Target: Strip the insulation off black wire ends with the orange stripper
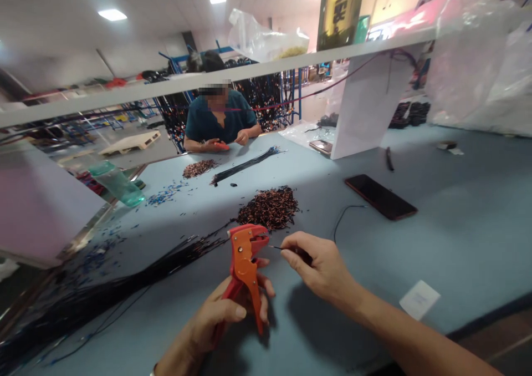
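Note:
My left hand [226, 309] is wrapped round the handles of an orange and red wire stripper [245, 259], its jaws turned to the right. Just right of those jaws, my right hand [313, 259] pinches a thin black wire [276, 247] between thumb and fingertips. The wire's bare end points at the jaws with a small gap between. Behind the tool lies a pile of short black and copper-coloured wire pieces [269, 207]. A long bundle of black wires [145, 276] stretches across the table to the left.
A phone [380, 197] and a white paper slip [419, 300] lie at the right. Blue scraps [166, 194] and a green bottle [118, 184] are at the left. Across the table [469, 209] sits a co-worker [222, 115] by another wire bundle [247, 165]. A shelf [257, 72] spans above.

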`<state>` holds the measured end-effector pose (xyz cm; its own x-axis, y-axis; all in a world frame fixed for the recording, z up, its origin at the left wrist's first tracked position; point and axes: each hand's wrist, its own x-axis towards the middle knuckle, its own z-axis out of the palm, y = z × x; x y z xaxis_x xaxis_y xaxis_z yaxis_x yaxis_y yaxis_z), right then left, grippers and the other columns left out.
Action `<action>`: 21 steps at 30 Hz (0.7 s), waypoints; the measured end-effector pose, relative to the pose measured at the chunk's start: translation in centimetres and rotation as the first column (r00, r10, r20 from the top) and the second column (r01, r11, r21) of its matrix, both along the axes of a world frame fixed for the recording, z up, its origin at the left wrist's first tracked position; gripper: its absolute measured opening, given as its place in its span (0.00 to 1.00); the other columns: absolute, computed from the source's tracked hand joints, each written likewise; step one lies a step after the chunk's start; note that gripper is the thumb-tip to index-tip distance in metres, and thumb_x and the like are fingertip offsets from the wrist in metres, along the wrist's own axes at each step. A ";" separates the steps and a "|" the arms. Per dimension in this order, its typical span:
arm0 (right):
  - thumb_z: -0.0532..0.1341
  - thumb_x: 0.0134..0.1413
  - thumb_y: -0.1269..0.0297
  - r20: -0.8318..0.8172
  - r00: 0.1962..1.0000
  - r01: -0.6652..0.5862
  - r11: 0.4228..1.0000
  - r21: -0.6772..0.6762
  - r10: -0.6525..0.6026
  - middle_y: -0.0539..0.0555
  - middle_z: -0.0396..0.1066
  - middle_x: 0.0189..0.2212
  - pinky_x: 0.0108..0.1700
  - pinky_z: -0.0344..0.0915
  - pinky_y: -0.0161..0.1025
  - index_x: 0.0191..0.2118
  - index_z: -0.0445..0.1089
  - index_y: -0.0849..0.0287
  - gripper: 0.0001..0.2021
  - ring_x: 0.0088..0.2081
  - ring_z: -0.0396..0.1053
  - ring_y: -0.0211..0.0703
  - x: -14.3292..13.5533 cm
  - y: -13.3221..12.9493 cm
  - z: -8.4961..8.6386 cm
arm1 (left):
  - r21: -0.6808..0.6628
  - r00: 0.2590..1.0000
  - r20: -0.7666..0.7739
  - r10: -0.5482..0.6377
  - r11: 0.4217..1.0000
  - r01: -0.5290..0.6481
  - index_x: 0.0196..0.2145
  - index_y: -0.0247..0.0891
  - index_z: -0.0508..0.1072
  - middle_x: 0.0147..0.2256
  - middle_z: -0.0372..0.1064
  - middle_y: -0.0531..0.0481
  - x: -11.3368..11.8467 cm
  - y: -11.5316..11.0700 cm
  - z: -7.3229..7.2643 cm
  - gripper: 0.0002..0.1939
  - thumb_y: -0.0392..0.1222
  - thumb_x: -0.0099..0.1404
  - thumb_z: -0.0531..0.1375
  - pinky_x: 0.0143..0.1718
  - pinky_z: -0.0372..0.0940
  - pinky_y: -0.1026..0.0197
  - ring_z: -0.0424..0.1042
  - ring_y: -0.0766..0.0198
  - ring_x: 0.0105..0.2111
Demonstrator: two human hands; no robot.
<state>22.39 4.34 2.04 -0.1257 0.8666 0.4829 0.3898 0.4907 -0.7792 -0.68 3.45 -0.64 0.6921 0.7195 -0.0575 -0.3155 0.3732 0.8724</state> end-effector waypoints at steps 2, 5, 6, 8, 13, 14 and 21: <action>0.57 0.59 0.66 -0.015 1.000 -0.023 0.998 -0.053 0.023 0.47 0.66 0.21 0.27 0.59 0.32 0.32 0.70 0.58 0.07 0.23 0.61 0.35 -0.1 0.0 0.0 | 0.020 1.000 -0.024 -0.001 1.000 0.002 0.63 0.38 0.58 0.42 0.72 0.40 0.0 0.0 0.0 0.39 0.38 0.53 0.60 0.37 0.68 0.51 0.73 0.56 0.34; 0.56 0.59 0.64 -0.046 0.997 -0.063 0.985 -0.159 0.056 0.45 0.61 0.19 0.26 0.57 0.31 0.31 0.68 0.58 0.08 0.21 0.57 0.34 0.0 0.0 -0.1 | 0.029 0.999 -0.037 0.011 1.000 -0.010 0.64 0.38 0.55 0.36 0.71 0.45 0.2 0.0 0.0 0.40 0.40 0.55 0.61 0.34 0.67 0.54 0.73 0.54 0.33; 0.56 0.59 0.63 -0.054 0.997 -0.070 0.980 -0.187 0.060 0.44 0.61 0.18 0.26 0.56 0.31 0.31 0.68 0.58 0.08 0.21 0.57 0.34 0.0 0.1 -0.1 | 0.036 0.999 -0.036 0.020 0.999 -0.019 0.64 0.39 0.54 0.35 0.70 0.46 0.3 -0.1 0.0 0.40 0.42 0.56 0.61 0.33 0.66 0.54 0.73 0.55 0.33; 0.55 0.59 0.63 -0.063 0.996 -0.077 0.970 -0.231 0.064 0.44 0.60 0.18 0.26 0.56 0.32 0.30 0.67 0.58 0.08 0.21 0.57 0.34 0.1 0.2 -0.1 | 0.066 0.998 -0.022 0.056 0.996 -0.054 0.64 0.42 0.54 0.33 0.66 0.50 0.6 -0.2 0.0 0.39 0.45 0.57 0.61 0.34 0.65 0.55 0.71 0.57 0.32; 0.55 0.58 0.64 -0.130 0.988 -0.125 0.931 -0.342 0.085 0.44 0.61 0.19 0.26 0.55 0.32 0.31 0.67 0.58 0.07 0.22 0.57 0.34 0.1 0.3 0.1 | 0.302 0.953 -0.114 0.279 0.924 -0.234 0.61 0.46 0.58 0.36 0.61 0.52 0.6 -0.4 0.1 0.36 0.48 0.57 0.64 0.42 0.63 0.54 0.64 0.60 0.35; 0.55 0.58 0.64 -0.163 0.983 -0.146 0.916 -0.373 0.090 0.45 0.62 0.19 0.26 0.55 0.32 0.30 0.66 0.58 0.07 0.22 0.57 0.34 0.0 0.3 0.1 | 0.403 0.918 -0.184 0.350 0.879 -0.254 0.59 0.46 0.60 0.37 0.62 0.51 0.5 -0.4 0.2 0.33 0.46 0.58 0.64 0.43 0.62 0.54 0.64 0.59 0.36; 0.61 0.50 0.64 -0.541 0.832 -0.431 0.754 -0.496 0.120 0.45 0.64 0.22 0.25 0.56 0.30 0.31 0.67 0.59 0.05 0.22 0.57 0.32 -0.9 0.1 -0.7 | 0.897 0.638 -0.399 0.659 0.425 0.122 0.50 0.41 0.66 0.40 0.68 0.44 1.0 -0.1 0.7 0.26 0.33 0.52 0.62 0.40 0.60 0.52 0.66 0.51 0.37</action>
